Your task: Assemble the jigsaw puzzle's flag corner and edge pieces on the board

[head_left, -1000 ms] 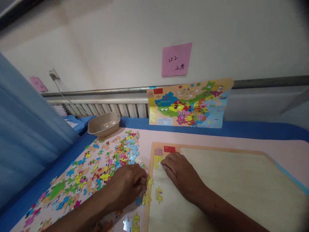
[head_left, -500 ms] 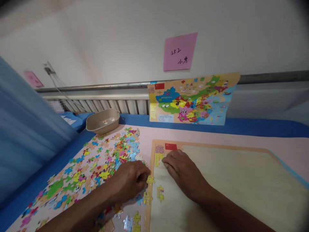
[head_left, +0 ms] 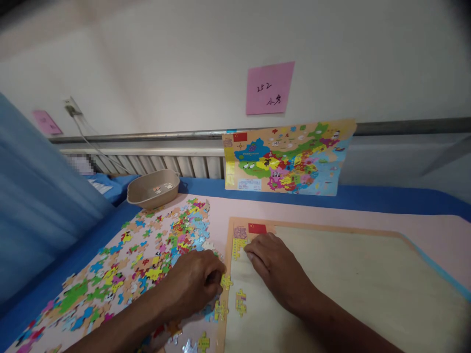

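Our right hand (head_left: 275, 267) lies over the board (head_left: 349, 279), its fingers bent and drawn together side by side, the tips right at the fitted yellow pieces (head_left: 239, 247) in the upper left corner. We cannot tell whether they pinch a piece or only touch one, since the knuckles cover that spot. Just above these fingers sits the red flag (head_left: 257, 228).

Our left hand (head_left: 196, 277) is curled beside the board's left edge, thumb and forefinger bent toward each other around a small dark hollow. We cannot see whether anything is held there. Close to the right of these fingertips, a loose yellow piece (head_left: 227, 281) lies on the frame. Below them, a joined yellow pair (head_left: 221, 310) overlaps the frame, and between our two hands, lower down, a yellow cluster (head_left: 241, 302) rests on the bare wood.

Left of our left fingers, loose pieces (head_left: 121, 274) spread widely; beyond them stands a beige basin (head_left: 147, 196). Past our right fingers, well apart, the printed map (head_left: 287, 159) leans upright.
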`<move>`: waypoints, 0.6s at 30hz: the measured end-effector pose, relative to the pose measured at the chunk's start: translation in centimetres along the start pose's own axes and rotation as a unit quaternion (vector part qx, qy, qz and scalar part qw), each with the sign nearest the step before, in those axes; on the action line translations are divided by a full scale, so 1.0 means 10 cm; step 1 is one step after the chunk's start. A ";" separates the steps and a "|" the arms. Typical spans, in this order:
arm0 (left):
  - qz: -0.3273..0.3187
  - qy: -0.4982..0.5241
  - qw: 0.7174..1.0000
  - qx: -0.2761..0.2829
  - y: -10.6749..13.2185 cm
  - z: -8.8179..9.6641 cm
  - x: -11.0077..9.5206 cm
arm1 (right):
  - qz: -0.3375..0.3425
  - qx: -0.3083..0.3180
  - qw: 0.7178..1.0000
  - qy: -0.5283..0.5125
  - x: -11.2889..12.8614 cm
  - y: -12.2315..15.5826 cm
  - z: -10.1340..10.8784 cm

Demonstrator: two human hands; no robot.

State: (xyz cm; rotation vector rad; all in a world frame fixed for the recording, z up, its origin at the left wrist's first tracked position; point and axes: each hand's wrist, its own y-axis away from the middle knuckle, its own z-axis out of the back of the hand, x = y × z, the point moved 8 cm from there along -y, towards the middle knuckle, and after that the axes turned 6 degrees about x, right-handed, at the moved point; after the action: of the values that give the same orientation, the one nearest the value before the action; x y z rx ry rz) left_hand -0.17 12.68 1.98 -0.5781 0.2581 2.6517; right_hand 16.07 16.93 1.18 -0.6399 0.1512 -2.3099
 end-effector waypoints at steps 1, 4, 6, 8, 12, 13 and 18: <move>-0.001 0.001 1.000 0.000 0.00 0.00 0.00 | -0.001 0.000 1.000 0.000 0.00 0.00 0.00; -0.002 0.003 1.000 0.002 0.00 -0.02 0.01 | -0.004 0.004 1.000 -0.004 -0.01 0.00 -0.01; -0.001 0.005 1.000 0.001 0.00 -0.01 0.02 | -0.005 0.005 1.000 -0.006 -0.01 0.00 -0.01; 0.004 0.009 1.000 -0.005 -0.02 0.00 0.02 | -0.006 0.007 1.000 -0.006 -0.01 -0.01 -0.02; 0.014 0.017 1.000 -0.001 -0.09 0.03 0.02 | -0.009 0.015 1.000 -0.004 0.00 0.00 -0.02; 0.017 0.014 1.000 0.000 -0.12 0.03 0.02 | -0.009 0.016 1.000 -0.003 0.00 0.00 -0.02; 0.034 0.003 0.999 0.000 -0.17 0.05 0.01 | -0.003 0.012 1.000 0.001 0.00 -0.01 -0.02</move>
State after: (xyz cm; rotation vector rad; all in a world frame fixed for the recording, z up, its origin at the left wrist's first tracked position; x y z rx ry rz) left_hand 0.25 14.37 2.25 -0.5882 0.2839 2.7152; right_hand 15.94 16.94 1.07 -0.6268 0.1215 -2.3140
